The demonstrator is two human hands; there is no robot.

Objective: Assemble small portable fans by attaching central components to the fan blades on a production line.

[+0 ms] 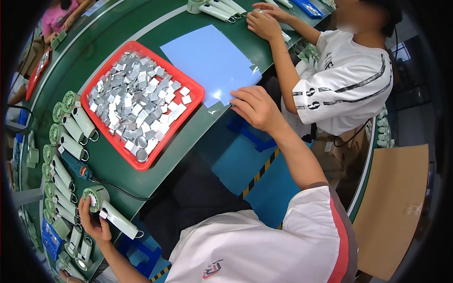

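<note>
My left hand point(93, 220) grips a pale green device point(109, 209) with a round head and a white handle ending in a metal ring, held at the near left end of the green table point(141, 28). My right hand point(257, 108) rests at the table's near edge. Its bent fingertips touch the corner of a light blue sheet point(210, 59) and hold nothing. Between my hands stands a red tray point(191, 101) piled with several small silver squares point(134, 101).
A row of several similar green devices point(71, 127) lies along the left. A teal power screwdriver point(75, 167) with a black cable lies beside them. A co-worker in a white shirt point(347, 85) works at the right, with one hand point(263, 23) by more devices point(214, 8). Cardboard point(394, 207) stands at the lower right.
</note>
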